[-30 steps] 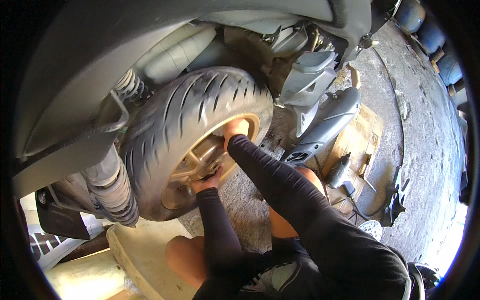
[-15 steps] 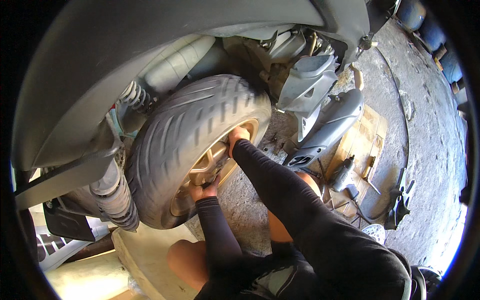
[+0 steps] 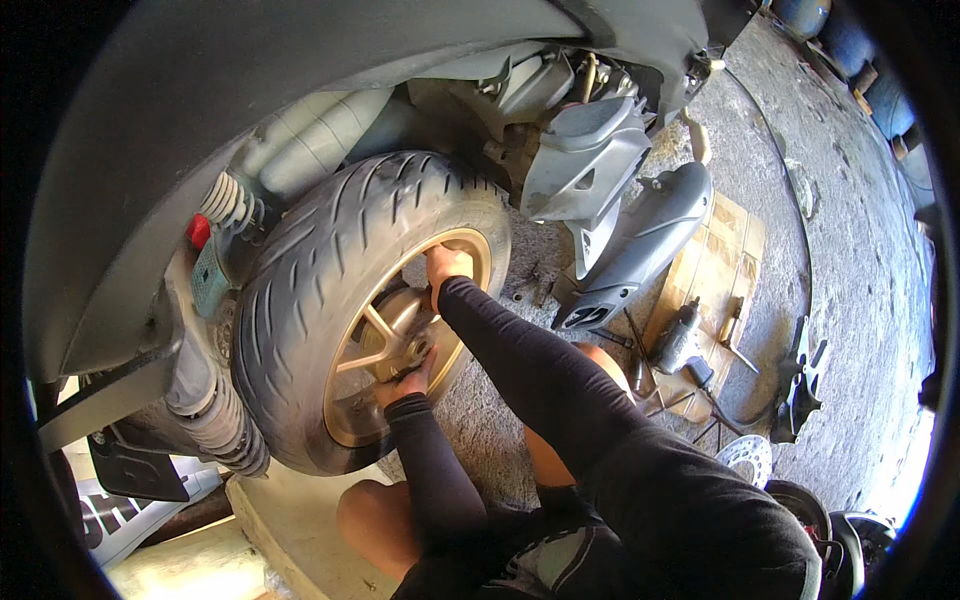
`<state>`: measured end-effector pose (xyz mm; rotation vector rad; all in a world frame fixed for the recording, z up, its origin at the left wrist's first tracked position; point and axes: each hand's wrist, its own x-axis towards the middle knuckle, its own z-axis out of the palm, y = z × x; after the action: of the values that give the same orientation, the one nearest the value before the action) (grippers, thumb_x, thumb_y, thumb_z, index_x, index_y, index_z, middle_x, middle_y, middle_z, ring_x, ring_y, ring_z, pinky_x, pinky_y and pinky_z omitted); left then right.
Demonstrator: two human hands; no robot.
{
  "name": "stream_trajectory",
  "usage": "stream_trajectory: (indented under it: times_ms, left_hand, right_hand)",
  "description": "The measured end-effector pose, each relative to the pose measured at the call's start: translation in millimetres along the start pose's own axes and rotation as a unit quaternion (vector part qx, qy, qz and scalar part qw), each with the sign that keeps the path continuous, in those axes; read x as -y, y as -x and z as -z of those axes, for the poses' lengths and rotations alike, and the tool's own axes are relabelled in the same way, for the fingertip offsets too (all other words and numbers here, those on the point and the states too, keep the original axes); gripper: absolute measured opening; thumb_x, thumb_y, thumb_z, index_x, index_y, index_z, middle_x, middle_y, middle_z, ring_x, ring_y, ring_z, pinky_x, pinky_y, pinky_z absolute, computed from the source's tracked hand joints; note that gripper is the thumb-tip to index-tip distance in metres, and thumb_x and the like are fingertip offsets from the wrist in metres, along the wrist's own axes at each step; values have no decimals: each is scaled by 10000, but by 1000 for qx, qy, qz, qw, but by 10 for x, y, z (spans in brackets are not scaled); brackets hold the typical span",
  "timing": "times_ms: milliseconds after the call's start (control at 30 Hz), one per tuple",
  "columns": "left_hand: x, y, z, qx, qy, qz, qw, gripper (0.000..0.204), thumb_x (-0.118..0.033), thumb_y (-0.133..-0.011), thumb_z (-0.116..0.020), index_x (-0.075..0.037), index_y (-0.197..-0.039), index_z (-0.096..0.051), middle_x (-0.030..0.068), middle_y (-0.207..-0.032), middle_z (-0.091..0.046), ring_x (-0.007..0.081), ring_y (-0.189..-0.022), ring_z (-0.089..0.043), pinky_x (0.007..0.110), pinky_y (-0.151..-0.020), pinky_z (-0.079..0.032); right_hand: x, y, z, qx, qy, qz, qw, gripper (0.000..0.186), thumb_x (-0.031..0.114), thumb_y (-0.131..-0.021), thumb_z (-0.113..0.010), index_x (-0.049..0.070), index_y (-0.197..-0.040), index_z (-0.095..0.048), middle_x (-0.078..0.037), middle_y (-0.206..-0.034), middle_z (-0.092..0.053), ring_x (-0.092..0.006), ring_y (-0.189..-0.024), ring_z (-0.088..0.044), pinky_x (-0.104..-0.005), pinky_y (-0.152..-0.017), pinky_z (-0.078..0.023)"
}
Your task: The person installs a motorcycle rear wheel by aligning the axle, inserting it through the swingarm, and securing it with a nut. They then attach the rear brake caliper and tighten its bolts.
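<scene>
A motorcycle wheel (image 3: 370,225) with a black grooved tyre and a gold rim stands under the dark bodywork, its hub side turned toward me. My right hand (image 3: 447,268) reaches inside the rim at its far right part; the fingers are closed round the wheel there and partly hidden. Lower down, my left hand (image 3: 408,385) grips by a spoke, close below the hub (image 3: 416,348). To the wheel's left are a coiled shock absorber (image 3: 215,425) and another spring (image 3: 228,203) higher up.
Dark bodywork (image 3: 200,130) overhangs the wheel. A grey exhaust cover (image 3: 640,245) lies at the right, beside cardboard (image 3: 735,235) bearing a power tool (image 3: 678,335). A brake disc (image 3: 747,458) and a black bracket (image 3: 800,390) lie farther right. A pale board (image 3: 300,530) is below the tyre.
The wheel has shifted left and turned, so more of its gold spokes and hub shows. Both hands have moved left with it, keeping their hold. The whole view has shifted slightly.
</scene>
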<state>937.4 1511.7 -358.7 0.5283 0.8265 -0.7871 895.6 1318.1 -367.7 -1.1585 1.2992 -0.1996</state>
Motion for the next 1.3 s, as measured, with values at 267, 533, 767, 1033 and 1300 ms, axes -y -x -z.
stream_trajectory:
  times_ms: [267, 533, 767, 1033, 1300]
  left_hand:
    - [-74, 72, -17, 38, -95, -71, 992, 516, -348, -967, -327, -96, -1403, -440, 155, -1507, -330, 391, -1397, -253, 656, -1109, -105]
    - [-181, -111, 31, 99, -125, -28, 987, 549, -347, -952, -387, -73, -1427, -383, 165, -1518, -307, 404, -1404, -228, 638, -1126, -86]
    - [-164, 128, -84, 51, -119, -59, 990, 545, -365, -953, -390, -80, -1416, -403, 152, -1520, -312, 389, -1407, -234, 673, -1106, -77]
    - [-210, 64, -55, 24, -94, -48, 994, 483, -308, -957, -373, -102, -1387, -452, 143, -1472, -399, 379, -1374, -313, 678, -1085, -139]
    - [-190, 110, -75, 100, -176, -59, 977, 479, -310, -959, -395, -113, -1392, -445, 141, -1472, -387, 370, -1365, -316, 657, -1089, -172]
  right_hand:
    - [-338, -394, -260, -90, 97, 79, 988, 285, 195, -688, -758, 82, -944, -704, -146, -1013, -701, -281, -972, -681, -373, -787, -551]
    - [-7, 272, 152, -11, 488, 167, 857, 410, 302, -604, -789, 128, -967, -712, -98, -988, -698, -229, -947, -674, -308, -810, -535]
    - [-242, 53, 94, 58, 389, 151, 907, 385, 307, -835, -566, 31, -1092, -642, -184, -1121, -654, -293, -1024, -642, -375, -838, -498]
    - [-232, -272, -272, 7, -20, 3, 1000, 332, 279, -808, -588, 87, -1071, -657, -143, -1115, -663, -245, -1059, -637, -342, -888, -507]
    - [-194, 19, -46, -18, -113, -4, 993, 472, 410, -907, -411, 44, -1049, -673, -130, -1137, -666, -269, -1103, -618, -348, -884, -494]
